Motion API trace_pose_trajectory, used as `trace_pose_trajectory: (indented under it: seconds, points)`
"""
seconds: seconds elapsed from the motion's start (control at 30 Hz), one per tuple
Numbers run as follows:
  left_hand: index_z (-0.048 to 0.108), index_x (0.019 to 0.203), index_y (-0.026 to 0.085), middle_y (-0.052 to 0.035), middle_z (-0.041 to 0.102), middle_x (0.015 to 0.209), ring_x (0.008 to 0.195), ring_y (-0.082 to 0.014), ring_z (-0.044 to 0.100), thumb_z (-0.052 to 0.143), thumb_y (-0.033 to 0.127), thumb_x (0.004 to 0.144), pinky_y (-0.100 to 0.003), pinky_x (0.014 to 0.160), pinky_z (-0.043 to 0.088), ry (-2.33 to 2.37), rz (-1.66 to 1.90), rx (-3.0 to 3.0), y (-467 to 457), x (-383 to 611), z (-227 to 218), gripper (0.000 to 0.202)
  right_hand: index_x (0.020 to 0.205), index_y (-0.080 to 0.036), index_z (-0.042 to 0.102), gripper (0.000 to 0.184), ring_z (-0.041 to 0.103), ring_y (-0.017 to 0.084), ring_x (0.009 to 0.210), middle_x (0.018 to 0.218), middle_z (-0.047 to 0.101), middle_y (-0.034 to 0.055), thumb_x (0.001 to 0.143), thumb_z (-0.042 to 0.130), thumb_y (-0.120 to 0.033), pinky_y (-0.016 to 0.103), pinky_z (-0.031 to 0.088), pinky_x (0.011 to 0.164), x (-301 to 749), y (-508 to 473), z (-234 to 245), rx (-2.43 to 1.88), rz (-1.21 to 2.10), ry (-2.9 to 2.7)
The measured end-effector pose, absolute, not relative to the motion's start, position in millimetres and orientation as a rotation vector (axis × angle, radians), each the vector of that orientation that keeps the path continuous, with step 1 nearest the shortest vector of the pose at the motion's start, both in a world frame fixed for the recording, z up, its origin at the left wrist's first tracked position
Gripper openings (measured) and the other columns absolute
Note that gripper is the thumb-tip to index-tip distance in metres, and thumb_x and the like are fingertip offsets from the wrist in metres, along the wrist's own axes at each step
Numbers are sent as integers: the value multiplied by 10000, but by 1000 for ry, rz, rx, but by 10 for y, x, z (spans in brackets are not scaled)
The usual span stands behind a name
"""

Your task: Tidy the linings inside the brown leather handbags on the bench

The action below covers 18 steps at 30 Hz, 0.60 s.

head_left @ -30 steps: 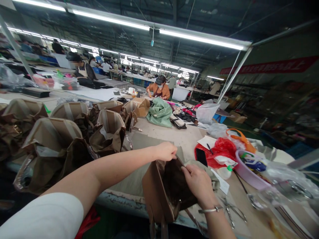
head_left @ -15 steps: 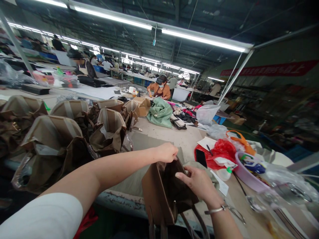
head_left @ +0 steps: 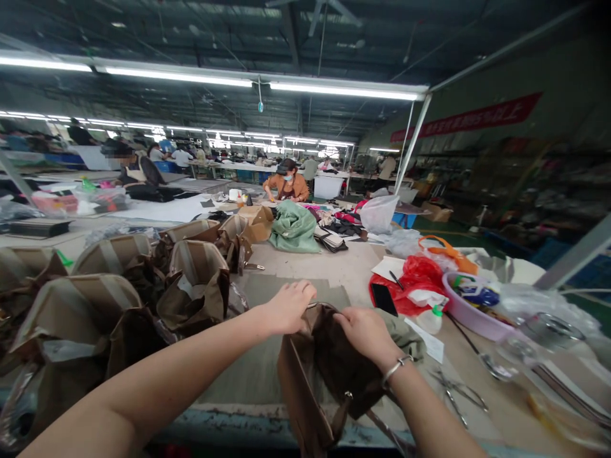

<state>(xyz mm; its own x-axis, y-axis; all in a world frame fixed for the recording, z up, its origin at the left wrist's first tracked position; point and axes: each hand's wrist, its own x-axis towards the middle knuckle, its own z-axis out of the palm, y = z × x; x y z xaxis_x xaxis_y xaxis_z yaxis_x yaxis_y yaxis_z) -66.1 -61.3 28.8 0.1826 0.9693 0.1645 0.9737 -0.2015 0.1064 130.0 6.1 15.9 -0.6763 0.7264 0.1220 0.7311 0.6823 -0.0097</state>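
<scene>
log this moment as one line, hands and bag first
left hand: at far end of brown bag | right hand: gripping brown bag's right rim | brown bag: mouth open | right side: black phone, lilac basin

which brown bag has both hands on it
The open-topped brown bag at the chipped blue table edge, left hand and right hand at its rim; the other brown bags, clustered left, have neither.

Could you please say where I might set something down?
Bare beige tabletop lies in front of the crumpled green cloth, left of the red plastic bag. Open brown handbags crowd the left, a lilac plastic basin the right.
</scene>
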Motion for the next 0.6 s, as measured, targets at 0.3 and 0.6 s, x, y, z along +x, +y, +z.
trace_pose_trajectory:
  seconds: [0.3, 0.6]
  points:
    - [455, 1078, 234, -92, 373, 1269, 1116, -257, 419, 667, 180, 656, -436, 973, 281, -1622, -183, -2504, -482, -737, 464, 475, 719, -179, 643, 448, 620, 183, 744, 749, 671, 80, 888, 316, -434, 257, 357, 614, 1323, -33, 190, -1320, 13, -2725]
    - [583, 946, 227, -48, 474, 1075, 976, -206, 461, 583, 214, 736, -407, 940, 316, -1579, -324, -2525, -292, -464, 275, 211, 743, -182, 640, 408, 618, 186, 772, 801, 678, 85, 888, 335, -410, 263, 366, 634, 1333, -34, 173, -1319, 51, -2703]
